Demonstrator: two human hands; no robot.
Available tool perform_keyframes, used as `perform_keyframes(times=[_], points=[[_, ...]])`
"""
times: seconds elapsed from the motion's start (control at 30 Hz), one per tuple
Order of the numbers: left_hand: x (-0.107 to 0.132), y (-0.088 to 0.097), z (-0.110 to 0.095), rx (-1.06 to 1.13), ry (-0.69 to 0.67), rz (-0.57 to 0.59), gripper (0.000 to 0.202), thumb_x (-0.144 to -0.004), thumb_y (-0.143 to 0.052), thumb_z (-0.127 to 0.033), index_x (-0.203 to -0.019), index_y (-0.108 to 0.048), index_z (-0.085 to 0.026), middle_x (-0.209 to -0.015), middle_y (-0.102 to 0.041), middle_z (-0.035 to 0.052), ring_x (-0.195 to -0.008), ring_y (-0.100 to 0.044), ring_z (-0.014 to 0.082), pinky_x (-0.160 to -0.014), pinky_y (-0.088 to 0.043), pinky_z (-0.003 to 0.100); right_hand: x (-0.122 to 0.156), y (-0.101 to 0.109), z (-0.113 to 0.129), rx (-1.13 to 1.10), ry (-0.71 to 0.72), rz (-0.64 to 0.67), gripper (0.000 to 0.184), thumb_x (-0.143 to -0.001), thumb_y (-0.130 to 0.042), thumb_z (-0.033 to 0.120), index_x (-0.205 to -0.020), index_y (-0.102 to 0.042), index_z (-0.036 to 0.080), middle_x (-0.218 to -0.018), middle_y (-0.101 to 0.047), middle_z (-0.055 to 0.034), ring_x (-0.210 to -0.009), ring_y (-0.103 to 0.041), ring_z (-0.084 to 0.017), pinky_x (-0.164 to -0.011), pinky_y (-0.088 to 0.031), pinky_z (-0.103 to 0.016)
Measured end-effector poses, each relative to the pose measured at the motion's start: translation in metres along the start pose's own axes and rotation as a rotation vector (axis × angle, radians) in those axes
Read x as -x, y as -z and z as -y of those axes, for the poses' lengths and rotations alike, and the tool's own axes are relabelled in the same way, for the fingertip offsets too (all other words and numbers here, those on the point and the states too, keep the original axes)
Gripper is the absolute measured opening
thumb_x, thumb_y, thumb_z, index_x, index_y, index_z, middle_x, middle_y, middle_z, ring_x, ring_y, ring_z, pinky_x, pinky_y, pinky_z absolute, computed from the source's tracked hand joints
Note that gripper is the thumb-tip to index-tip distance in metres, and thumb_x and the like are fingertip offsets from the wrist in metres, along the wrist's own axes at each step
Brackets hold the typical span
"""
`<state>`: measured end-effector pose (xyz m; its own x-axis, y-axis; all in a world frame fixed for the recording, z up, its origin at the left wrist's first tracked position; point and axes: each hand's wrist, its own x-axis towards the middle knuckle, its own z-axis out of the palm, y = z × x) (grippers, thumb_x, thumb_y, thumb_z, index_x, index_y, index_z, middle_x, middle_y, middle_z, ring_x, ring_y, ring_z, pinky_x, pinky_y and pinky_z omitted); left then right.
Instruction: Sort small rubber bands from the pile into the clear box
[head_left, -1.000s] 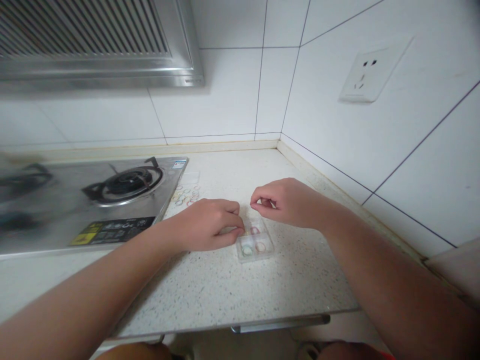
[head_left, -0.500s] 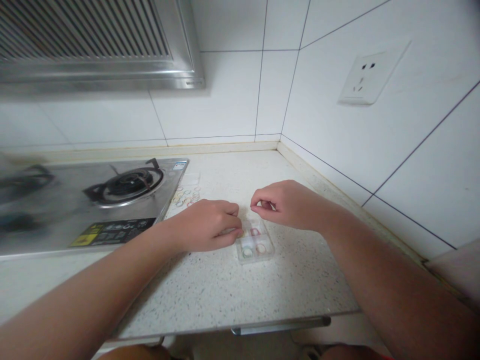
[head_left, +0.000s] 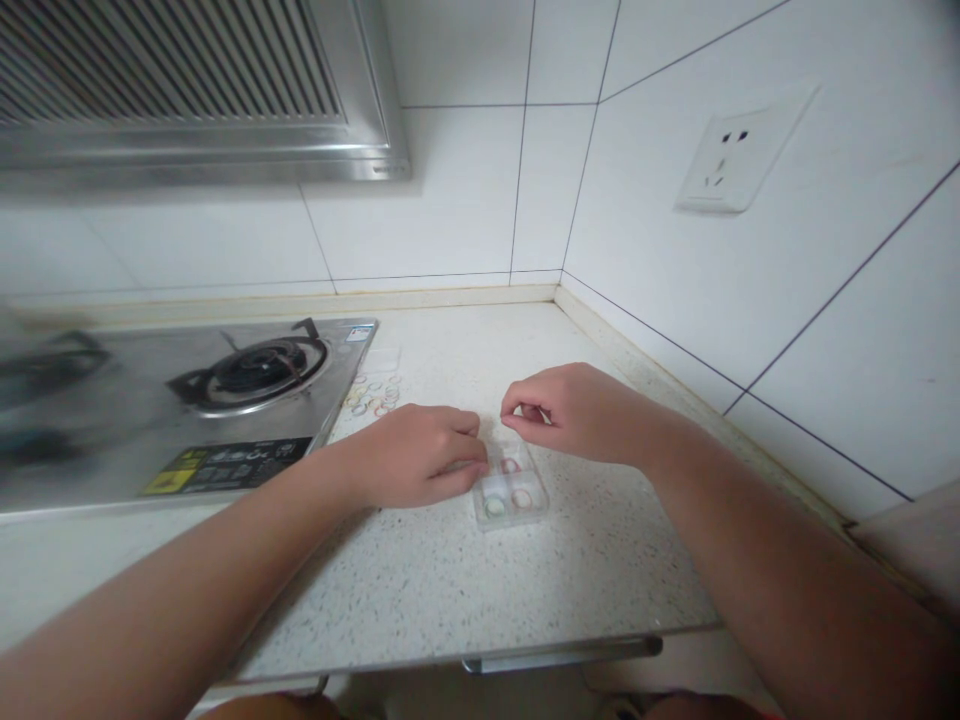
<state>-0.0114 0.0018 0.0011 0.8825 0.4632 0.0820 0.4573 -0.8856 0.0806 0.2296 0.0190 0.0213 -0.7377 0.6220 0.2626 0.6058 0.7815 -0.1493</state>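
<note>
A small clear plastic box [head_left: 512,517] with compartments lies on the counter. Thin coloured rings, like small hair ties, sit in it: a green ring [head_left: 494,505], an orange-red ring [head_left: 521,497] and a red ring [head_left: 511,466]. My left hand [head_left: 427,455] is at the box's left side, fingers closed in a pinch over its edge and covering part of it. Just beyond the box's back edge, my right hand [head_left: 559,410] hovers with thumb and forefinger pinched together. Whatever either pinch holds is hidden or too small to make out.
More loose coloured rings [head_left: 377,395] are scattered beside the hob, near a clear flat piece [head_left: 382,358]. The gas hob [head_left: 259,365] takes up the left. A range hood [head_left: 202,150] hangs above it, and a tiled wall with a socket [head_left: 731,160] rises at right.
My left hand has shifted very slightly right and down at the box's edge. My right hand stays nearly still, and the box has not visibly moved.
</note>
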Motion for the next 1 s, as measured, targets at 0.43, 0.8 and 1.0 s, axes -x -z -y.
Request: perform_keyframes(times=[0.43, 0.8, 1.0], points=[[0.001, 0.004, -0.002, 0.087, -0.018, -0.086, 0.029, -0.101, -0.041, -0.027, -0.096, -0.068, -0.017, -0.087, -0.062, 0.0050, -0.078, -0.060, 0.0164, -0.070, -0.047, 0.028, 0.000, 0.001, 0.002, -0.010, -0.008, 0.001, 0.018, -0.093, -0.057, 0.029, -0.085, -0.069, 0.019, -0.067, -0.064, 0.0009, -0.061, -0.051, -0.010, -0.060, -0.026, -0.027], [0.018, 0.018, 0.034, -0.175, 0.329, -0.364, 0.034, -0.101, -0.037, -0.032, -0.089, -0.065, -0.017, -0.083, -0.066, 0.0053, -0.078, -0.062, 0.0178, -0.069, -0.044, 0.030, 0.000, -0.005, -0.019, -0.074, -0.062, -0.085, 0.018, -0.091, -0.057, 0.028, -0.091, -0.072, 0.019, -0.071, -0.067, 0.0000, -0.062, -0.055, -0.011, -0.063, -0.033, -0.025], [0.032, 0.016, 0.073, -0.324, 0.616, -0.272, 0.033, -0.099, -0.039, -0.040, -0.094, -0.066, -0.020, -0.095, -0.071, 0.0059, -0.082, -0.066, 0.0223, -0.062, -0.041, 0.029, 0.000, -0.010, -0.030, -0.111, -0.125, -0.068, 0.020, -0.090, -0.056, 0.028, -0.091, -0.072, 0.017, -0.072, -0.067, -0.0016, -0.063, -0.056, -0.012, -0.063, -0.035, -0.025]])
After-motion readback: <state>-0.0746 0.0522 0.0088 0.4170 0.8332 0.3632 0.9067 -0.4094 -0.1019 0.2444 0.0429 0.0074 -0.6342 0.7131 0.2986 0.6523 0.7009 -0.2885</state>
